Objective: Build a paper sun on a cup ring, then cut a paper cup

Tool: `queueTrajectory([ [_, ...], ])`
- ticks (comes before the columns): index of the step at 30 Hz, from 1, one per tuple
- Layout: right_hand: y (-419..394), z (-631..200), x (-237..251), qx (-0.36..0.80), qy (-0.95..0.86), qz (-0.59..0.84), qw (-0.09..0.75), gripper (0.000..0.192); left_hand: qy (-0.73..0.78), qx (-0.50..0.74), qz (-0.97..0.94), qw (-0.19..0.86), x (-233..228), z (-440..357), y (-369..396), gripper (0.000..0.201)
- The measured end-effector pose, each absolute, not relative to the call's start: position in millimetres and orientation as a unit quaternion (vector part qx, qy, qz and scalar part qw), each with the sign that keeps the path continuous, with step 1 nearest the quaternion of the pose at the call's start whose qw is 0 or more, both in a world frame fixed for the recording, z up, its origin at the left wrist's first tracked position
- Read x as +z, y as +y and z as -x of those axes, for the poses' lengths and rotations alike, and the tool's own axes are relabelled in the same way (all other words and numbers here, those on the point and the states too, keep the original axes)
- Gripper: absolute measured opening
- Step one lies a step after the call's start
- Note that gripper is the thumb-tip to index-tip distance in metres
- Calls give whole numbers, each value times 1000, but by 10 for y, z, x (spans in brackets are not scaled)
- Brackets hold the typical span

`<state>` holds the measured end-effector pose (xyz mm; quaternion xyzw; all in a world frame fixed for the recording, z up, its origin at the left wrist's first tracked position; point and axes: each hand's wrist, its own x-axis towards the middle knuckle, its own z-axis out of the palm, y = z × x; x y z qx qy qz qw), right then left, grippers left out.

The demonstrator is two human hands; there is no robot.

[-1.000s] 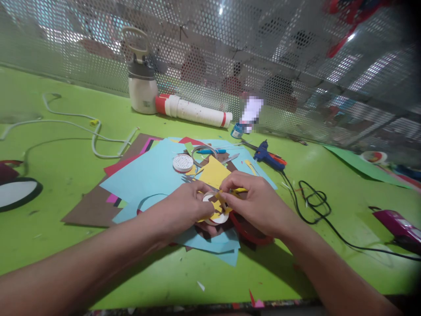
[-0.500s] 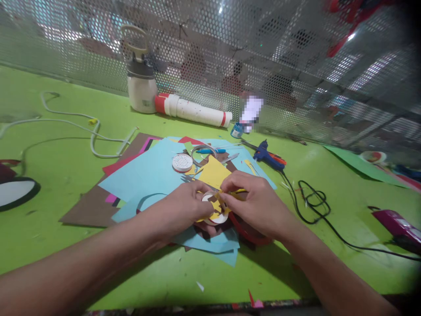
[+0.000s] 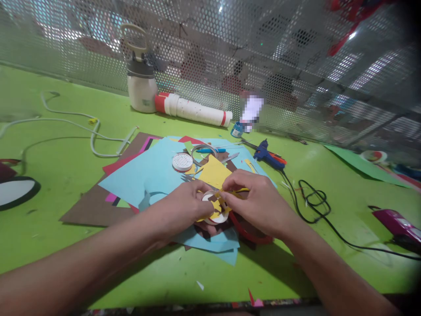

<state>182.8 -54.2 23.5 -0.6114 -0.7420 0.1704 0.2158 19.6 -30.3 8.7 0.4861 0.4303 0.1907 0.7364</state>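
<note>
My left hand (image 3: pixel 194 202) is closed around a small round white paper piece (image 3: pixel 221 218) with a red edge. A yellow paper cutout (image 3: pixel 216 205) lies on a brown patch within it, under my left thumb. My right hand (image 3: pixel 246 191) pinches at the far rim, where a bit of yellow paper shows; the fingertips partly hide it. Just beyond the hands lies a yellow paper sheet (image 3: pixel 213 171). A white perforated disc (image 3: pixel 182 162), a ring (image 3: pixel 204 154) and a blue pen (image 3: pixel 212 150) rest on light blue paper (image 3: pixel 138 175). Dark scissors-like blades show beside my left fingers.
A blue glue gun (image 3: pixel 268 154) with a black cord lies to the right, near a purple device (image 3: pixel 397 228). At the back stand a white jug (image 3: pixel 142 92), a stack of white cups (image 3: pixel 197 112) and a blue jar (image 3: pixel 237 130). A perforated metal screen (image 3: pixel 210 52) rises behind.
Both hands stay nearly in place, still holding the round white piece. My right fingers have shifted only very slightly at its rim.
</note>
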Motion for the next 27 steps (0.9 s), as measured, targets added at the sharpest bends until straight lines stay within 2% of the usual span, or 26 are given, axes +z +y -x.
queueTrajectory([
  [12, -534, -1800, 221, 137, -753, 615, 188, 3, 450, 180, -501, 717, 111, -219, -315, 26],
  [27, -537, -1790, 194, 123, -766, 603, 185, 5, 447, 172, -507, 716, 116, -209, -311, 25],
])
